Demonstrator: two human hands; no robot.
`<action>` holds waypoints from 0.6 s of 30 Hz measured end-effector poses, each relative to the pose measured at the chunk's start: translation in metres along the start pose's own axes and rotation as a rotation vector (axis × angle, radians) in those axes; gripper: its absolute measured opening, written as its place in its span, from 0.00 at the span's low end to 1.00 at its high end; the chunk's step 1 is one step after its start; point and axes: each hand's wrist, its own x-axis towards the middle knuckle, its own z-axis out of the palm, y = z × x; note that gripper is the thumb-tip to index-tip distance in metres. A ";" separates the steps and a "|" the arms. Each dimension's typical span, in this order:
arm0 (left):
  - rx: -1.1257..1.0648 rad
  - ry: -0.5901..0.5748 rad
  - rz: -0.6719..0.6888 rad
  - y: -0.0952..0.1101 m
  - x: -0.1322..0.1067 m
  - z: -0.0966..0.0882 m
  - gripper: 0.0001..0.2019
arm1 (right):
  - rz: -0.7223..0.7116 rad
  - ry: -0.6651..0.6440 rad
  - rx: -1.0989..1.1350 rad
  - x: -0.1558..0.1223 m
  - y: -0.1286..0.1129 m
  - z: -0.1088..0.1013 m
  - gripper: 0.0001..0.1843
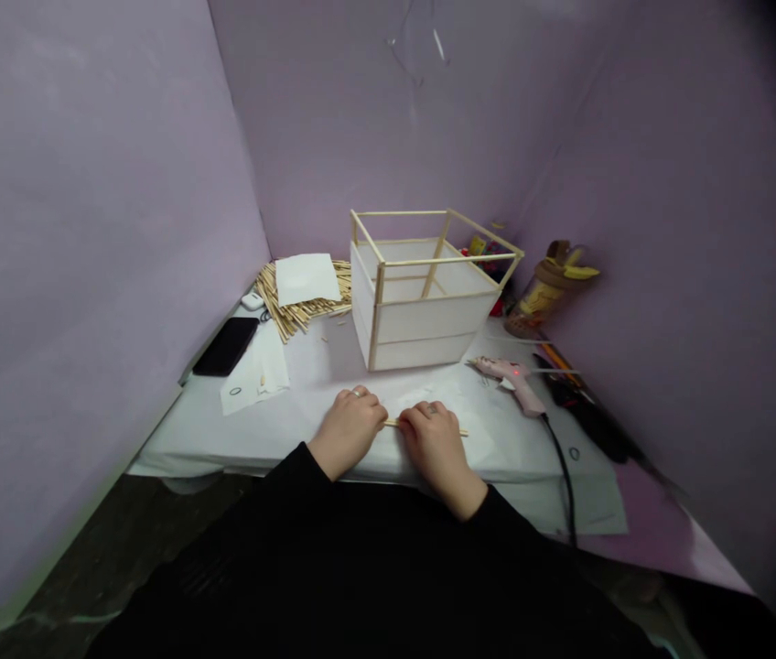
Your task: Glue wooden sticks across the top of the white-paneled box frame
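Note:
Both of my hands rest on the white paper-covered table near its front edge. My left hand (349,427) and my right hand (435,439) are closed side by side on a thin wooden stick (460,432) that lies flat across the table; its right end pokes out past my right hand. Behind the hands stands a box frame (422,293) built of thin sticks with white panels on its lower half. A pink glue gun (512,380) lies to the right of my right hand, its red light on and its black cord running off the front edge.
A pile of wooden sticks (296,307) with a white sheet (307,277) on it lies at the back left. A black phone (225,347) and a paper scrap (256,371) sit at the left. Dark tools (584,403) and a bottle-like object (547,288) crowd the right side. Lilac walls close in around.

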 end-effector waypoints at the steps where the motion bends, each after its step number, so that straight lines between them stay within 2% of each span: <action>1: -0.016 -0.004 -0.005 -0.002 -0.002 -0.004 0.05 | -0.005 0.016 0.022 -0.001 0.002 -0.001 0.08; 6: -0.087 0.027 -0.150 -0.030 -0.027 -0.023 0.06 | -0.013 0.162 0.138 -0.013 0.035 -0.007 0.12; 9: -0.084 0.021 -0.212 -0.044 -0.039 -0.029 0.06 | 0.007 0.155 0.154 -0.020 0.063 -0.009 0.10; 13: -0.098 0.002 -0.203 -0.044 -0.039 -0.026 0.06 | -0.019 0.115 0.228 -0.025 0.087 -0.007 0.10; 18: -0.076 0.023 -0.207 -0.039 -0.035 -0.018 0.06 | 0.000 0.089 0.227 -0.026 0.093 -0.007 0.10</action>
